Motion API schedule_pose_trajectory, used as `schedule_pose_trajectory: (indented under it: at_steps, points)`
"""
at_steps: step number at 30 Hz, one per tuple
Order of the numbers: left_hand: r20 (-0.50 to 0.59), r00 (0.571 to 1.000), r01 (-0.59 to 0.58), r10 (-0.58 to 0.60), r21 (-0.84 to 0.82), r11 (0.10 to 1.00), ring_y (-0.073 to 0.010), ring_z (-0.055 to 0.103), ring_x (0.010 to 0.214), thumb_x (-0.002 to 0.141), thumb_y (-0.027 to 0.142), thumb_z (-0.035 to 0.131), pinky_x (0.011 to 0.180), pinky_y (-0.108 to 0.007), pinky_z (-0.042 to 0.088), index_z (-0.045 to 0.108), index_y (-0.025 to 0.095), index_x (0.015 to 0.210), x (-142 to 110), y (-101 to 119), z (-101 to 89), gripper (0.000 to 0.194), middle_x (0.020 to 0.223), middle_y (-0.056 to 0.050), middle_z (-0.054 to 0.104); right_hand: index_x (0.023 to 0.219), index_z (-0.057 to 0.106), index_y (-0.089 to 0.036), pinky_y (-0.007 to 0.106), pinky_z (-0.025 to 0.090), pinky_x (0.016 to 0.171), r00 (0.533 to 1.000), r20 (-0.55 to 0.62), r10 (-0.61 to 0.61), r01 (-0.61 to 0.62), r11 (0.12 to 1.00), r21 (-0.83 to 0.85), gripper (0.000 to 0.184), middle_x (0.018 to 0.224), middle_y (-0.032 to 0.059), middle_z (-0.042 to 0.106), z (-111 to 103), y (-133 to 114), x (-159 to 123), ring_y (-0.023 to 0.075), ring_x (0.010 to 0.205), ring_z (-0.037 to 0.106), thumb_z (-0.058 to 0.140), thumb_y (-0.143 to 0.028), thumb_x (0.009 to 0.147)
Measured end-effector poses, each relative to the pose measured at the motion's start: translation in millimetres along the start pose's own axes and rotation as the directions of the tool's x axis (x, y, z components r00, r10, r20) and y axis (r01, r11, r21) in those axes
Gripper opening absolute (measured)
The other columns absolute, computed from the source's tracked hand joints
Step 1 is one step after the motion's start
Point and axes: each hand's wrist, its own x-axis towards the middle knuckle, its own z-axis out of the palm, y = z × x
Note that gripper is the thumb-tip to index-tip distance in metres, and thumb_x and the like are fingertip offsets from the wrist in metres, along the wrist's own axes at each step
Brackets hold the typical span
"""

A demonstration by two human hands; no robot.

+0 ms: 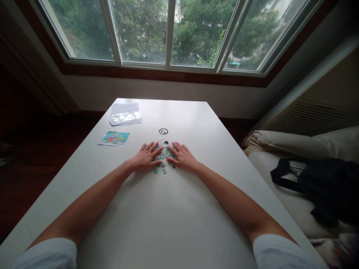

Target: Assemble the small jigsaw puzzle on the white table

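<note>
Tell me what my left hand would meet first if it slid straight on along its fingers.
Beyond the jigsaw pieces lying at its fingers, your left hand would probably meet the round silvery can first, though depth there is hard to judge.

The person's left hand [146, 157] and right hand [183, 156] lie palm down on the white table [165, 216], fingers spread around small coloured pieces [163, 165]. Beyond, toward the far edge, I see two round silvery objects [163, 131]. A printed sheet [114, 138] lies near the left edge, a shiny packet [126, 114] by the far left corner.
</note>
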Motion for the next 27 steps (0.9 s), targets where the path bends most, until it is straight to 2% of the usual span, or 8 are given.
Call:
schedule_pose_trajectory:
  at_steps: [4, 9, 15, 19, 23, 27]
  points:
    - [0.002, 1.0, -0.019, 0.019, -0.011, 1.0, -0.0315, 0.001, 0.159, 0.095, 0.077, 0.03, 0.126, -0.056, 0.003, 0.016, 0.035, 0.163, 0, 3, 0.2, 0.082, 0.172, -0.004, 0.002, 0.162, 0.028, -0.028, 0.049, 0.009, 0.128, 1.0, 0.016, -0.005, 0.004, 1.0, 0.006, 0.079, 0.171, 0.0072, 0.014, -3, 4, 1, 0.0291, 0.158, 0.011, 0.029, -0.074, 0.098]
    - [0.018, 0.999, -0.03, 0.031, -0.02, 0.999, -0.032, 0.001, 0.159, 0.094, 0.079, 0.031, 0.127, -0.054, 0.004, 0.017, 0.031, 0.164, -1, 9, -2.8, 0.086, 0.171, -0.007, 0.002, 0.163, 0.023, -0.027, 0.052, 0.006, 0.128, 0.998, 0.038, -0.05, 0.049, 0.999, 0.004, 0.085, 0.171, 0.0083, 0.01, -3, 0, 0, 0.0301, 0.158, 0.008, 0.029, -0.078, 0.095]
    - [-0.024, 1.0, 0.015, -0.015, -0.007, 1.0, -0.0317, 0.005, 0.159, 0.094, 0.078, 0.03, 0.127, -0.053, 0.007, 0.018, 0.029, 0.164, -1, 11, -2.0, 0.086, 0.171, -0.008, 0.004, 0.163, 0.023, -0.027, 0.055, 0.007, 0.128, 0.996, 0.026, -0.083, 0.083, 0.996, 0.025, 0.086, 0.171, 0.0086, 0.01, 1, -3, -1, 0.0315, 0.158, 0.009, 0.031, -0.078, 0.095]
    - [-0.061, 0.996, 0.072, -0.072, 0.009, 0.997, -0.0296, 0.007, 0.159, 0.096, 0.075, 0.025, 0.127, -0.051, 0.009, 0.019, 0.025, 0.164, 1, 4, -0.1, 0.085, 0.171, -0.01, 0.009, 0.16, 0.032, -0.028, 0.052, 0.016, 0.128, 0.994, -0.081, -0.075, 0.082, 0.993, 0.085, 0.073, 0.169, 0.008, 0.023, 4, 10, 3, 0.029, 0.156, 0.02, 0.031, -0.07, 0.1]
    - [-0.07, 0.993, 0.096, -0.095, 0.019, 0.995, -0.0286, 0.009, 0.159, 0.098, 0.073, 0.023, 0.127, -0.05, 0.01, 0.022, 0.025, 0.163, 3, -6, 2.1, 0.081, 0.171, -0.008, 0.013, 0.152, 0.048, -0.025, 0.05, 0.029, 0.125, 0.98, -0.199, 0.009, 0.039, 0.97, 0.24, 0.057, 0.161, 0.0088, 0.04, 4, 34, 13, 0.0276, 0.15, 0.035, 0.032, -0.054, 0.105]
    - [-0.088, 0.988, 0.13, -0.128, 0.02, 0.991, -0.0288, 0.009, 0.159, 0.097, 0.074, 0.025, 0.127, -0.049, 0.01, 0.021, 0.025, 0.164, 3, -14, 2.5, 0.083, 0.171, -0.007, 0.012, 0.141, 0.058, -0.029, 0.048, 0.037, 0.122, 0.953, -0.282, 0.109, 0.041, 0.877, 0.479, 0.046, 0.147, 0.0037, 0.057, 4, 54, 20, 0.023, 0.139, 0.05, 0.037, -0.046, 0.103]
